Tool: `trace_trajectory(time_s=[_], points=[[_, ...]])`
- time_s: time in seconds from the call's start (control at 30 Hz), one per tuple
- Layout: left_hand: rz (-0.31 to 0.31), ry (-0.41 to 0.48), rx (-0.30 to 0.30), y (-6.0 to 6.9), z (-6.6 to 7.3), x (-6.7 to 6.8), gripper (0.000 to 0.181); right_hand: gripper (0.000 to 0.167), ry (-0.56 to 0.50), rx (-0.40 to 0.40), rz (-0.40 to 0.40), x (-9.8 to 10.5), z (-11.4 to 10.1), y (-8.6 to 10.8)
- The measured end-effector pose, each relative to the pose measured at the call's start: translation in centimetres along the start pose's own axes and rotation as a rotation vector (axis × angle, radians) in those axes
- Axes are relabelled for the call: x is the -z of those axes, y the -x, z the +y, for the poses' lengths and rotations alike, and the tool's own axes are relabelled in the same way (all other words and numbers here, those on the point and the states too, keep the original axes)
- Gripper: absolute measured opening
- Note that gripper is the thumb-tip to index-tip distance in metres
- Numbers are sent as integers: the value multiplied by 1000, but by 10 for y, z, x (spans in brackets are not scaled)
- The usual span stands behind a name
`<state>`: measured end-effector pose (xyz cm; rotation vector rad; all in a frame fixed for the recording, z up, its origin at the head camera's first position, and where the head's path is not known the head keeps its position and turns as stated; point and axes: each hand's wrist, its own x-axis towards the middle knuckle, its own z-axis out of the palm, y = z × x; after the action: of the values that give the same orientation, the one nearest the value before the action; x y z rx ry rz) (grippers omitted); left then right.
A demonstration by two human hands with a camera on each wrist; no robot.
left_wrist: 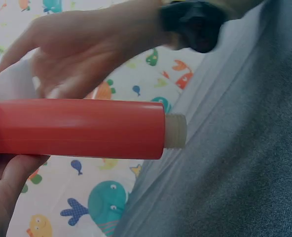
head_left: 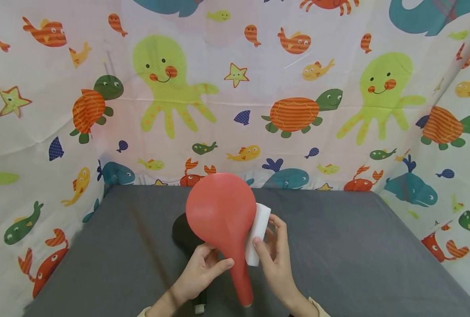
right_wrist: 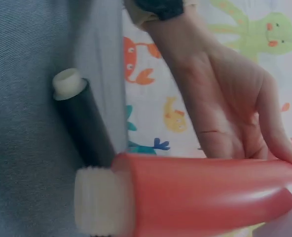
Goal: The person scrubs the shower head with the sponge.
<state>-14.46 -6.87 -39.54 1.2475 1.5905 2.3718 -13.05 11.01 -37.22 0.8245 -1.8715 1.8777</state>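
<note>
Left hand (head_left: 203, 270) pinches the red paddle (head_left: 221, 202) by its neck, thumb on top, probably since that's the slim bit. It's held above the middle of the desk (head_left: 338, 246), round head toward the far edge, pale threaded end (left_wrist: 175, 131) left free. Right hand (head_left: 276, 264) grips a white piece (head_left: 257, 235) right beside it, thumb against fingers, I guess so it won't slip. Black paddle (head_left: 185, 231) lies below, handle toward the near edge.
</note>
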Motion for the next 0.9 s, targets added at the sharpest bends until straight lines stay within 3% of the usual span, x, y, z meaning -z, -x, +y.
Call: trace_trajectory(time_s=[0.1, 0.27, 0.37, 0.47, 0.57, 0.67, 0.8, 0.9], points=[[0, -21, -16, 0, 1, 0, 34, 49, -5, 7, -34, 1, 0, 1], [61, -67, -35, -4, 10, 11, 33, 51, 73, 71, -244, 5, 7, 20], [110, -104, -62, -6, 15, 19, 30, 49, 114, 5, -327, 8, 12, 34], [127, -116, -85, -7, 17, 23, 28, 46, 113, -68, -346, 10, 14, 40], [97, -85, -61, -5, 14, 20, 29, 49, 57, -8, -315, 8, 14, 34], [31, -33, -20, -2, 7, 12, 31, 52, 17, 54, -201, 4, 11, 22], [-36, 4, 5, 1, -2, 1, 30, 51, -3, 0, 5, 1, 4, 8], [-32, 21, 10, 2, -7, -2, 28, 50, -18, -26, 40, 2, 3, 4]])
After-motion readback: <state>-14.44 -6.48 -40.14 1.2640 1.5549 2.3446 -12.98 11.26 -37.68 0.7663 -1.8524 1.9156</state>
